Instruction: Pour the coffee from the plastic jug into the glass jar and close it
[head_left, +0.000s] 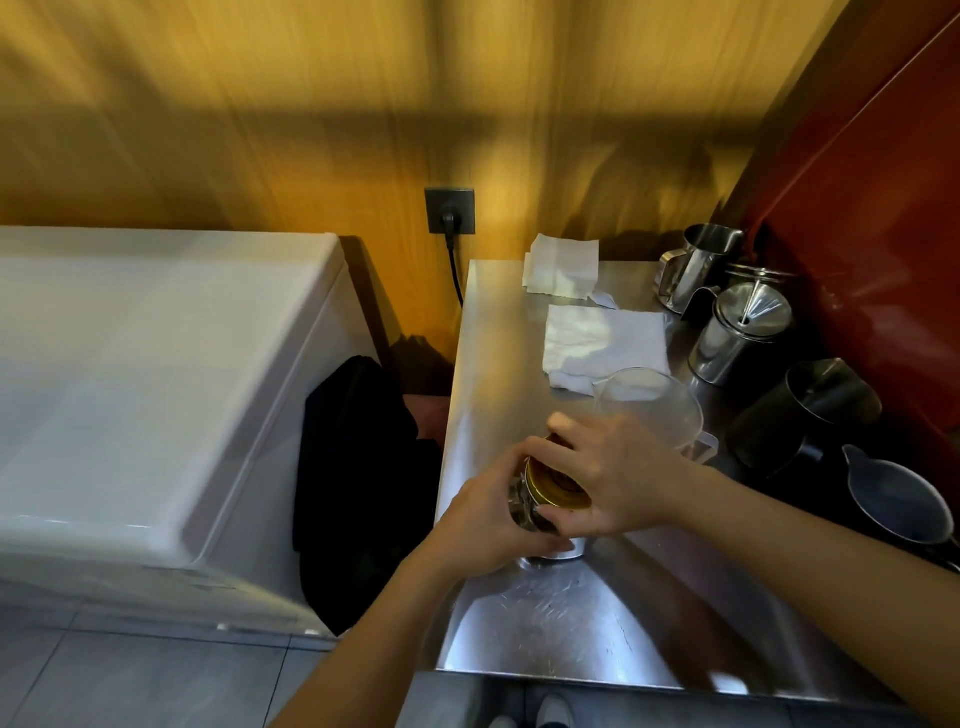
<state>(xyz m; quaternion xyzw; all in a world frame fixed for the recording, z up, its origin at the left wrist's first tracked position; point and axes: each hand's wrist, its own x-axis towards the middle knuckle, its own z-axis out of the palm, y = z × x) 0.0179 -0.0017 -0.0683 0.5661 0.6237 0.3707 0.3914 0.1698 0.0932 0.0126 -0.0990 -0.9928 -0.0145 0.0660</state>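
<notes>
The glass jar (524, 512) stands on the steel counter (571, 613) near its left edge, dark coffee showing through the side. A gold metal lid (553, 488) sits on its mouth. My left hand (488, 525) wraps the jar's side. My right hand (613, 478) lies over the lid, fingers curled around its rim. The clear plastic jug (649, 402) stands upright just behind my right hand; it looks empty.
Two white cloths (602, 345) (561, 270) lie at the back of the counter. Steel pitchers (696, 265), a steel pot (737, 332), a black mug (810, 410) and a grey jug (898, 499) line the right side. A white chest appliance (156, 389) stands on the left.
</notes>
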